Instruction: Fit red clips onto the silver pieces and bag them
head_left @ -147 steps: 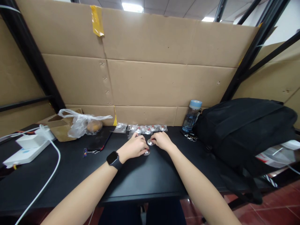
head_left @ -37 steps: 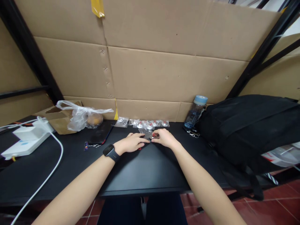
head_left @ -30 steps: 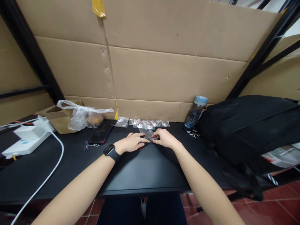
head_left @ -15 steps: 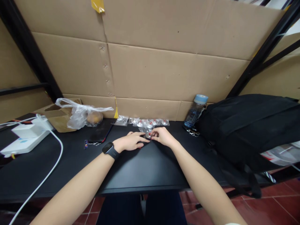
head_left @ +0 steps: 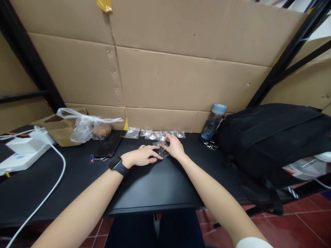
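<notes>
A row of small clear plastic packets (head_left: 155, 134) with silver and red pieces lies at the back of the black table (head_left: 155, 186). One clear packet (head_left: 160, 150) lies between my hands. My left hand (head_left: 142, 156), with a black watch (head_left: 116, 165) on its wrist, rests on the table, its fingers stretched toward that packet. My right hand (head_left: 175, 147) is closed at the packet's far edge, reaching toward the row; what it pinches is hidden.
A black backpack (head_left: 271, 137) fills the right side. A water bottle (head_left: 213, 120) stands by keys (head_left: 210, 146). At left are a phone (head_left: 108, 147), a keychain (head_left: 97, 158), a plastic bag (head_left: 88, 125) on a brown box, and a white power strip (head_left: 23, 155) with cable.
My right hand has moved a little forward toward the row of packets. The left hand has stayed flat beside the loose packet. The view has tilted slightly.
</notes>
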### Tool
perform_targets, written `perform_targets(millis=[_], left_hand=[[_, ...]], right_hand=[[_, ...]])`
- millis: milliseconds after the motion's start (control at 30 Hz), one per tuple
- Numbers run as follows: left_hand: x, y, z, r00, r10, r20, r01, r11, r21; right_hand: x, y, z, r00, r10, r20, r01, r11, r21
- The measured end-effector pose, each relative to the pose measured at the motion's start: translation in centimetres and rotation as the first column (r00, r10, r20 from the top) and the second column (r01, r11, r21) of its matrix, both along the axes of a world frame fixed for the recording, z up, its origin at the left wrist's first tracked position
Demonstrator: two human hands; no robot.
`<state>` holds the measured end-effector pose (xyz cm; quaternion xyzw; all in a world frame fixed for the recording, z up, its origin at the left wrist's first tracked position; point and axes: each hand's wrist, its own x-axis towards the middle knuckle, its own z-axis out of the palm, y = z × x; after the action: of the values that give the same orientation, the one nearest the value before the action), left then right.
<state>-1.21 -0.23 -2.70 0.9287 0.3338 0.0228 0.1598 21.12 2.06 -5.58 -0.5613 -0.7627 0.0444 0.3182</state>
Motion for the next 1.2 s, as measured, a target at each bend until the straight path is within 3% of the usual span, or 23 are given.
perform_targets(millis=[67, 167, 233, 300, 400, 533, 733, 967, 1133, 1200], left_hand=[[-0.1, 0.0, 0.2, 1.0, -0.016, 0.017, 0.015, 1.0, 0.009], [-0.4, 0.3, 0.4, 0.991, -0.042, 0.124, 0.034, 0.997, 0.066], [-0.5, 0.6, 0.3, 0.974, -0.023, 0.224, -0.005, 0.992, 0.123], [-0.2, 0.9, 0.0, 0.953, 0.03, 0.3, -0.088, 0.98, 0.181], [0.6, 1.3, -0.7, 0.933, 0.104, 0.346, -0.201, 0.945, 0.258], [1.3, 1.5, -1.0, 0.928, 0.13, 0.349, -0.237, 0.929, 0.283], [0.5, 2.0, -0.9, 0.823, 0.326, 0.465, -0.405, 0.911, 0.078], [0.7, 2.8, -1.7, 0.709, 0.489, 0.509, -0.479, 0.863, -0.162], [1.2, 1.8, -1.1, 0.666, 0.616, 0.42, -0.597, 0.778, -0.195], [1.3, 1.4, -0.7, 0.702, 0.606, 0.373, -0.6, 0.786, -0.149]], right_hand=[[0.0, 0.1, 0.0, 0.999, 0.038, -0.012, -0.038, 0.999, -0.001], [0.8, 0.2, 0.5, 0.969, 0.244, -0.048, -0.244, 0.97, 0.003], [1.9, 0.3, 1.1, 0.921, 0.37, -0.124, -0.374, 0.927, -0.012], [3.1, 0.5, 1.5, 0.896, 0.398, -0.197, -0.413, 0.91, -0.039], [4.4, 0.7, 1.5, 0.912, 0.374, -0.168, -0.385, 0.922, -0.039], [4.2, 0.9, 0.9, 0.905, 0.414, -0.098, -0.418, 0.908, -0.024], [3.4, 1.0, 0.9, 0.908, 0.348, -0.235, -0.381, 0.917, -0.116], [3.4, 0.8, 1.1, 0.916, 0.183, -0.358, -0.3, 0.903, -0.308], [2.6, 0.9, 1.1, 0.96, 0.149, -0.236, -0.218, 0.929, -0.3], [2.1, 0.9, 1.0, 0.979, 0.126, -0.16, -0.174, 0.927, -0.332]])
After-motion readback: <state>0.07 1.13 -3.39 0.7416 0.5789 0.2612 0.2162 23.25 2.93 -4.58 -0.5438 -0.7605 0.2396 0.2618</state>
